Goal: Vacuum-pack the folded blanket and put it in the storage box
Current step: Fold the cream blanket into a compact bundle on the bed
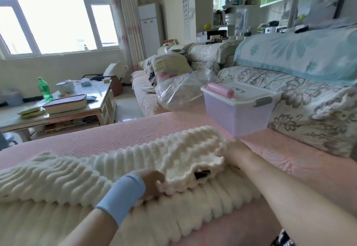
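Observation:
A cream ribbed blanket (81,176) lies spread across the pink sofa seat (135,129), one edge lifted into a fold. My left hand (152,183), with a light blue wristband, grips the lifted edge near its middle. My right hand (230,152) holds the same edge further right; its fingers are partly hidden by the fabric. Beyond them stands a translucent purple storage box (237,118) with a white lid shut. A pink cylinder (221,89), perhaps a hand pump, lies on the lid. A clear plastic bag (183,91) sits crumpled left of the box.
Floral sofa back cushions (309,114) rise on the right, with a blue flowered cover (301,52) over them. Pillows (168,67) pile at the sofa's far end. A coffee table (63,110) at left carries a green bottle, a book and a pot.

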Available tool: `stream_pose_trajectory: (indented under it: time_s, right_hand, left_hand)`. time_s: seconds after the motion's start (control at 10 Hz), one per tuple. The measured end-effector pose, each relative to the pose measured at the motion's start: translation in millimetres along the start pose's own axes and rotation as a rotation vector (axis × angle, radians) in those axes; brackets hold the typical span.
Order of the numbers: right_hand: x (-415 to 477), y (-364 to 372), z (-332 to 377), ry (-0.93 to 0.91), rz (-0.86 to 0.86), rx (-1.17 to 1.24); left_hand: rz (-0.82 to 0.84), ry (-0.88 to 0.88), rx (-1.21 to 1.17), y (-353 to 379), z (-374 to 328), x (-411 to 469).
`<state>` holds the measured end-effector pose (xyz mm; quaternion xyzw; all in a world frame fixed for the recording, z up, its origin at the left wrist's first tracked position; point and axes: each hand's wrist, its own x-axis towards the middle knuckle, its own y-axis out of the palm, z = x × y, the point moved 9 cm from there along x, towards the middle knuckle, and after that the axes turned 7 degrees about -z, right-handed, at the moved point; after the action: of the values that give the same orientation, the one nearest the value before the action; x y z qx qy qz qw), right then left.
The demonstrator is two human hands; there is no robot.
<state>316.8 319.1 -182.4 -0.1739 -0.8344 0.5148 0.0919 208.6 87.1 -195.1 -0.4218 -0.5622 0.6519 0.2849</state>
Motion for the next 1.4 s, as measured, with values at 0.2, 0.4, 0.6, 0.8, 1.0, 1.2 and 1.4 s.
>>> stream_pose_trajectory:
  time_s: [0.2,0.4,0.6,0.8,1.0,1.2,1.4]
  right_hand:
    - [-41.5,-3.8,-25.5,0.021,-0.132,0.191]
    - [-71.6,16.5,-9.0,0.115,0.399,0.322]
    - [-51.9,-38.1,59.4,0.068,0.29,1.188]
    - [-30.4,-37.4,127.9,-0.085,0.449,0.721]
    - [17.4,-103.8,171.0,-0.074,0.04,0.526]
    - [42.1,-169.7,295.4,-0.289,-0.064,0.817]
    - [63.9,-212.4,410.1,-0.392,-0.002,1.044]
  left_hand:
    - [-0.082,-0.02,0.0,-32.4,-7.1,-10.3]
    - [0.345,-0.109,-0.217,15.4,-51.3,-34.2]
    - [-0.051,-0.154,-0.372,-29.8,2.0,-21.4]
    - [0.041,-0.442,0.096,3.8,121.3,-47.6]
    - [0.107,-0.497,0.008,22.8,183.6,-87.6]
    - [0.005,-0.469,0.133,-1.4,223.3,-115.4]
    - [-0.218,-0.632,-0.005,-14.3,297.3,-164.7]
